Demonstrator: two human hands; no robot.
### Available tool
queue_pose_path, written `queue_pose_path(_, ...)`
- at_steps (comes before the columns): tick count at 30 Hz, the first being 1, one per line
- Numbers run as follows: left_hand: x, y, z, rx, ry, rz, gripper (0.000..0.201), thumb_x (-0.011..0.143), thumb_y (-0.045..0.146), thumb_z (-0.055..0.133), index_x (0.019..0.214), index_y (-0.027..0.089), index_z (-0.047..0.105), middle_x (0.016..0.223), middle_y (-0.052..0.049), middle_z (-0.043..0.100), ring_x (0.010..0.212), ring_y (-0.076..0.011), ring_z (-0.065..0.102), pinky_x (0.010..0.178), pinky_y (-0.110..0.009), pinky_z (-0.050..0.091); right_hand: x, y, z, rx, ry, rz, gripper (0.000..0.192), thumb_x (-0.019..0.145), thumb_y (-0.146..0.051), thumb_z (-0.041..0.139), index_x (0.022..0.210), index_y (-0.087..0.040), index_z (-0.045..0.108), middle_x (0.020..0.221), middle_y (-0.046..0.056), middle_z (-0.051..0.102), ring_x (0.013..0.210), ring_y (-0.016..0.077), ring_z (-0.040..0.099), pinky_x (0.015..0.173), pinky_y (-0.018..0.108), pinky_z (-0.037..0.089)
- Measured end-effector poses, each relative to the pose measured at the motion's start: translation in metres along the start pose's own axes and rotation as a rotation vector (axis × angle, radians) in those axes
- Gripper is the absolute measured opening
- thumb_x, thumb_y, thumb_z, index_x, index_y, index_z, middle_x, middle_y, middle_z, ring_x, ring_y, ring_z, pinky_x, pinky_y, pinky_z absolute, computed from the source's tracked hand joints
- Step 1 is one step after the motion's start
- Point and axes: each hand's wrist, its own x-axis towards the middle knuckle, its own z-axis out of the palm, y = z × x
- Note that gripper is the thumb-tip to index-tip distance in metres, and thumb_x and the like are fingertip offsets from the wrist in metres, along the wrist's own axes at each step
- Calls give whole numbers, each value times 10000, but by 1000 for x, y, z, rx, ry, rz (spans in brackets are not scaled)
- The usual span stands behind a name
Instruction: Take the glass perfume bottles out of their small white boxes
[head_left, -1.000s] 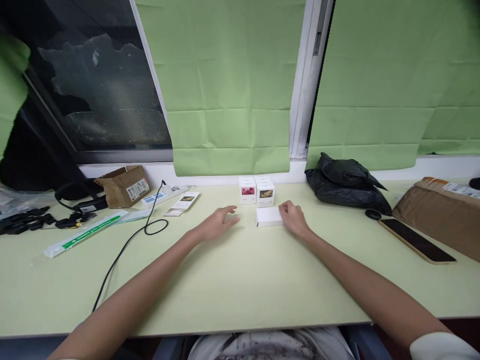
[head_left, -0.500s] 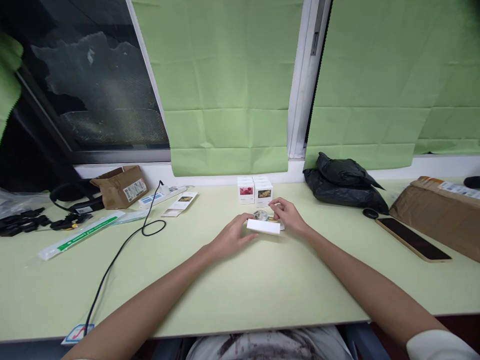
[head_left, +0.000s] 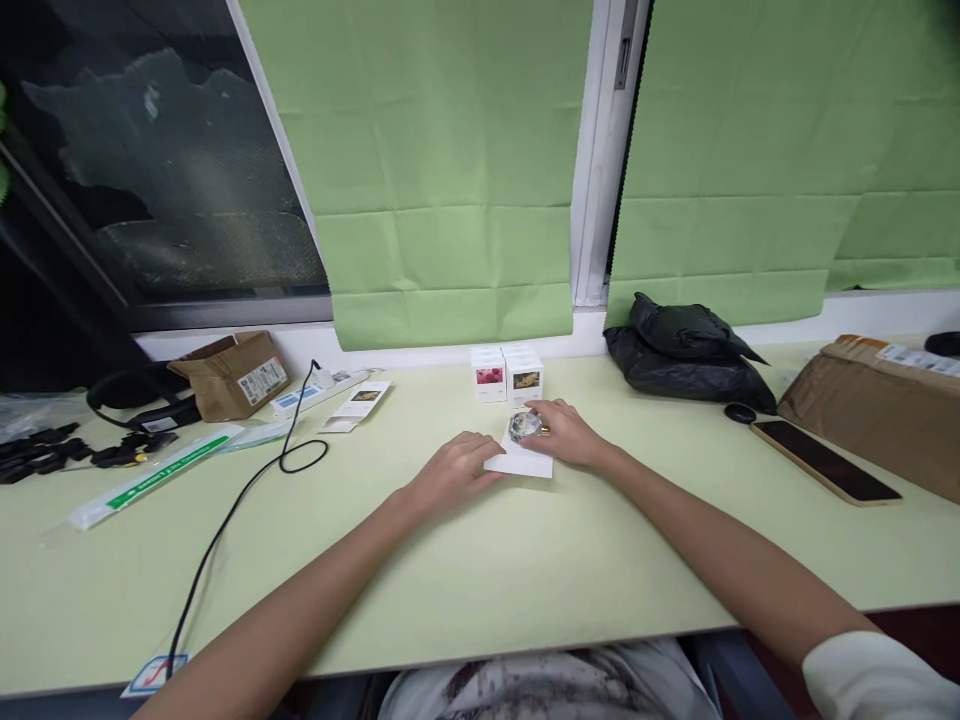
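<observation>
My left hand [head_left: 456, 472] rests low over the table, its thumb and fingers closed on the left end of a folded white card [head_left: 519, 463]. On the card's far part lies a small round clear-glass bottle [head_left: 520, 427] with a gold-coloured bit at its right side. My right hand [head_left: 568, 433] curls around the bottle from the right, fingertips at its far and near edges. Part of the gold end is hidden by that hand. Just beyond stand several small white boxes [head_left: 489, 388] with flower pictures on their fronts.
At left lie a flattened printed carton [head_left: 357, 406], a black cable [head_left: 247, 495], an opened brown box [head_left: 234, 378] and a green-white plastic packet [head_left: 154, 478]. Black plastic bags [head_left: 686, 365], a phone [head_left: 821, 460] and a large brown parcel [head_left: 877, 415] sit at right.
The white card has been lowered and tilted flatter, so more of the bottle shows. My right hand has closed around the bottle; my left hand keeps the card's left end. The view has shifted slightly.
</observation>
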Motion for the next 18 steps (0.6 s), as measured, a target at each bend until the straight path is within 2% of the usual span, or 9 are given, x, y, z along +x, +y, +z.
queue_pose_path(3, -1, 0, -10, -49, 36, -93, 233, 999, 429, 635, 1098, 223, 680, 1029, -72, 744, 982, -246, 672, 908, -382, 506, 1, 9, -3, -35, 21, 77, 710, 893, -521, 697, 1497, -189, 530, 1468, 138, 613, 1322, 357, 517, 1107, 470, 384)
queue_pose_path(8, 3, -2, -23, -305, 118, -405, 411, 959, 546, 642, 1246, 252, 624, 1110, -42, 733, 962, -221, 661, 784, -299, 501, 0, 20, -7, -48, 39, 200, 630, 920, -501, 654, 1451, -177, 555, 1405, 154, 640, 1258, 361, 561, 1040, 455, 423)
queue_pose_path(11, 5, -13, -25, -470, 167, -571, 514, 901, 591, 692, 1264, 241, 590, 1047, -35, 727, 866, -199, 659, 703, -270, 487, 0, 19, -7, -30, 89, 229, 600, 970, -544, 579, 1441, -173, 556, 1401, 163, 629, 1265, 362, 553, 1035, 456, 423)
queue_pose_path(13, 4, -23, -24, -530, 165, -703, 562, 843, 625, 737, 1218, 233, 591, 972, -29, 712, 782, -187, 642, 628, -256, 458, -1, 16, -8, -47, 182, 197, 523, 1004, -522, 532, 1398, -181, 580, 1392, 158, 621, 1269, 350, 536, 1047, 460, 412)
queue_pose_path(15, 3, -30, -24, -565, 174, -815, 596, 796, 655, 765, 1173, 224, 599, 929, -25, 695, 742, -182, 626, 588, -248, 428, -2, 9, -10, -69, 268, 114, 385, 1030, -461, 502, 1275, -197, 639, 1300, 141, 651, 1212, 322, 547, 1038, 447, 410)
queue_pose_path(18, 2, -34, -22, -627, 207, -902, 620, 760, 689, 776, 1119, 203, 635, 935, -37, 691, 763, -182, 619, 602, -249, 421, -6, -7, -12, -16, 273, -17, 277, 1062, -388, 448, 1037, -225, 671, 1049, 92, 697, 1023, 260, 594, 918, 380, 441)
